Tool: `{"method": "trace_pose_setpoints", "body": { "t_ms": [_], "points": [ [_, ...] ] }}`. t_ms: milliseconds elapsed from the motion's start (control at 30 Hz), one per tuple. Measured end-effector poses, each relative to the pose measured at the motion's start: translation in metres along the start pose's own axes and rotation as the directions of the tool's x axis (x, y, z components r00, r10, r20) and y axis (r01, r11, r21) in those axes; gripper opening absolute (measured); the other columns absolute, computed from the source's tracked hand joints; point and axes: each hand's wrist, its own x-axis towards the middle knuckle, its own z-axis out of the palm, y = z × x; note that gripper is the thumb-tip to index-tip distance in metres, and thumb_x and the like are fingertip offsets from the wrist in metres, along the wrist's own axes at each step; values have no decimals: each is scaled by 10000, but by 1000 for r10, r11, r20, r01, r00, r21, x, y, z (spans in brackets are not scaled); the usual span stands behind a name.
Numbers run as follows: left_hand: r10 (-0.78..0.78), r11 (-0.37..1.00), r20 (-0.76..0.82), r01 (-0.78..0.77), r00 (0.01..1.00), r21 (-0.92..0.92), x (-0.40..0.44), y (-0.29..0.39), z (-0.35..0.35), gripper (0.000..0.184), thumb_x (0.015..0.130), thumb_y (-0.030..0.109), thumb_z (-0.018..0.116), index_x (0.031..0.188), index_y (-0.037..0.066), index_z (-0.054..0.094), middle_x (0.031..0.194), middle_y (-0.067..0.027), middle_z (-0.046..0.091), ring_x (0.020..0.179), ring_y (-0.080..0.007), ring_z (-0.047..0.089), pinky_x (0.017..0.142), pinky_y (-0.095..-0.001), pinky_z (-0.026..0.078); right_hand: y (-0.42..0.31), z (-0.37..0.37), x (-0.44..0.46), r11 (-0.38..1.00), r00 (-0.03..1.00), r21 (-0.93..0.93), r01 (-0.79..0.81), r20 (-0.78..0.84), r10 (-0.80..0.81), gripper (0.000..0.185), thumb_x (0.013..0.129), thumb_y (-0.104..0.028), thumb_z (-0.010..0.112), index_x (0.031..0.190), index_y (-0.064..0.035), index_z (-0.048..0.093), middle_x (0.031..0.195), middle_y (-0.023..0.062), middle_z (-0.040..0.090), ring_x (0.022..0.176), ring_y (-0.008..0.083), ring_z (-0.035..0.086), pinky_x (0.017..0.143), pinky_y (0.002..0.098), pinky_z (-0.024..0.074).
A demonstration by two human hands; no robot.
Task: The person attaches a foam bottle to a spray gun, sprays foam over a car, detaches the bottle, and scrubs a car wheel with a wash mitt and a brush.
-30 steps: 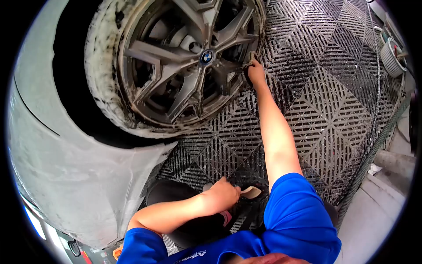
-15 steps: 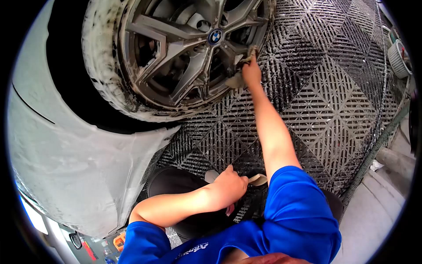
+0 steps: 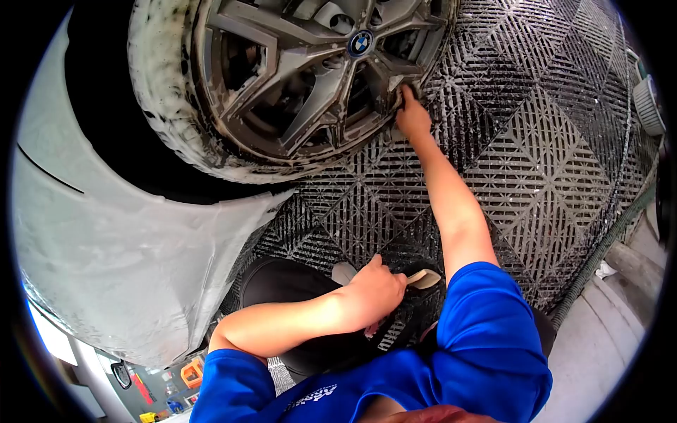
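Observation:
My right hand (image 3: 415,120) reaches out to the rim of the wheel (image 3: 317,106), fingers pressed against the lower edge of a spoke. A dirty cloth, mostly hidden, seems to be bunched under those fingers. Grey spokes carry brown grime and suds, and a blue and white badge (image 3: 360,44) sits at the hub. White foam coats the tyre (image 3: 159,92). Closer to my body, my left hand (image 3: 377,292) is closed over my knee. A tan, flat-ended piece (image 3: 424,279) sticks out beside its fingers; its kind is unclear.
The wet car body panel (image 3: 127,247) curves along the left side. Slatted floor tiles (image 3: 543,169) with wet specks lie under the wheel. A dark hose (image 3: 606,243) runs along the right, near a white ribbed bucket (image 3: 649,106). An orange object (image 3: 192,374) stands at lower left.
The view has shifted slightly, moving the wheel up and right. My right hand has moved along the rim edge, and less cloth shows. My left hand stays closed, with more of the tan piece visible.

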Motion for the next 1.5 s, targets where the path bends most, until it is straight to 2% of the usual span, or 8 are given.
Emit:
{"method": "trace_pose_setpoints", "body": {
  "t_ms": [133, 200, 500, 667, 800, 867, 1000, 1500],
  "points": [
    [-2, 1000, 31, 1, 1000, 25, -4, -1, 3, 96, 767, 108, 523, 808, 22, 538, 608, -60, 583, 626, -226, 601, 766, -346, 435, 19, 12, -4, 942, 991, 337, -6, 131, -40, 576, 772, -107, 513, 1321, -237, 399, 881, 203, 620, 813, 364, 604, 706, 445, 477],
    [32, 999, 45, -33, 998, 20, -7, -1, 1, 97, 771, 108, 519, 816, 24, 537, 612, -59, 585, 633, -229, 604, 791, -357, 441, 24, -10, 7, 963, 956, -47, 267, 138, -258, 564, 767, -111, 516, 1300, -265, 418, 904, 198, 620, 833, 361, 608, 708, 448, 480],
    [32, 999, 47, -33, 998, 30, -7, 4, -1, 95, 774, 107, 517, 816, 23, 534, 620, -64, 588, 651, -237, 610, 829, -381, 444, 6, 8, -8, 949, 960, 279, -147, 271, 69, 649, 768, -108, 551, 1359, -254, 324, 989, 172, 579, 866, 375, 583, 723, 466, 468],
    [15, 999, -1, -15, 1000, 37, -10, 5, 5, 95, 769, 103, 520, 815, 21, 533, 617, -74, 588, 643, -243, 609, 827, -381, 445, -6, -4, -14, 994, 996, 65, -83, -27, 85, 592, 817, -29, 493, 1355, -223, 339, 1164, 125, 506, 869, 329, 576, 726, 441, 474],
    [15, 1000, 33, -16, 999, 23, -14, 3, -1, 94, 768, 100, 519, 815, 21, 534, 620, -78, 591, 638, -241, 608, 806, -364, 445, -33, 15, -9, 779, 920, 558, -287, -65, 385, 444, 845, -28, 448, 1277, -127, 449, 1171, 136, 529, 929, 283, 565, 821, 358, 443],
    [10, 1000, 7, -10, 1000, 29, -17, 4, 2, 93, 768, 101, 519, 814, 21, 534, 623, -78, 593, 640, -239, 608, 799, -358, 444, -52, 14, -4, 219, 633, 964, -149, -77, 770, 401, 845, 14, 406, 1230, -74, 477, 1157, 133, 542, 948, 252, 561, 820, 342, 445],
    [19, 999, -9, -19, 1000, 40, -22, 1, 4, 92, 764, 101, 521, 810, 22, 536, 628, -80, 597, 643, -237, 611, 788, -351, 443, -97, -27, -20, 743, 802, 513, 430, -594, -54, 491, 748, 96, 433, 1188, -112, 504, 991, 126, 538, 850, 275, 514, 813, 364, 418],
    [10, 1000, -87, -8, 996, 28, -36, 3, 5, 91, 763, 100, 526, 808, 20, 534, 615, -65, 582, 643, -237, 602, 797, -362, 441, -3, 17, 34, 935, 871, 354, 0, -459, 174, 489, 773, -6, 480, 1253, -94, 455, 1141, 183, 457, 961, 398, 496, 825, 428, 424]
  ]
}}
